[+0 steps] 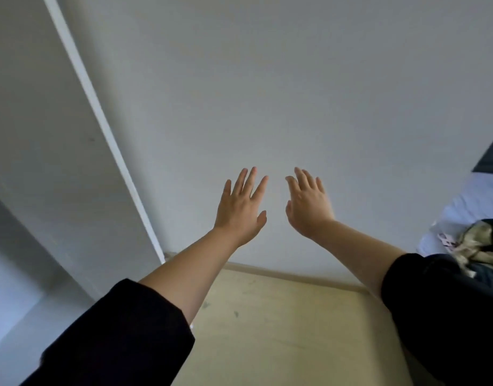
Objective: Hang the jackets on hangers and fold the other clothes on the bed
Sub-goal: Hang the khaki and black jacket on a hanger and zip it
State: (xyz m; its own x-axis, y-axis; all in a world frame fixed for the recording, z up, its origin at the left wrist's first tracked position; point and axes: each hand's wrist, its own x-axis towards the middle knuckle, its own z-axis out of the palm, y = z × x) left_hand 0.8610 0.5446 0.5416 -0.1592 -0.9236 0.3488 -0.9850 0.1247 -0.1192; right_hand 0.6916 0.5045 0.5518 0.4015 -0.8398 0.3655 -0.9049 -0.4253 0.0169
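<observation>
A plain white wall (295, 93) rises above a pale yellowish floor (281, 330). At the far right edge, a crumpled heap of patterned and dark clothes (479, 246) lies on the light-sheeted bed (467, 201). Well apart from it, the left hand (241, 211) and right hand (307, 207) are held out before the wall, fingers spread, grasping nothing.

The person wears a dark garment with long, loose sleeves of plain black matte cloth. The left black sleeve (122, 330) is wide and soft, with faint folds, its cuff edge crossing partway up the left forearm (189, 271). The right black sleeve (440, 316) ends the same way on the right forearm (365, 246). Past the cuffs, forearms, left grip (241, 210) and right grip (306, 207) are bare.
</observation>
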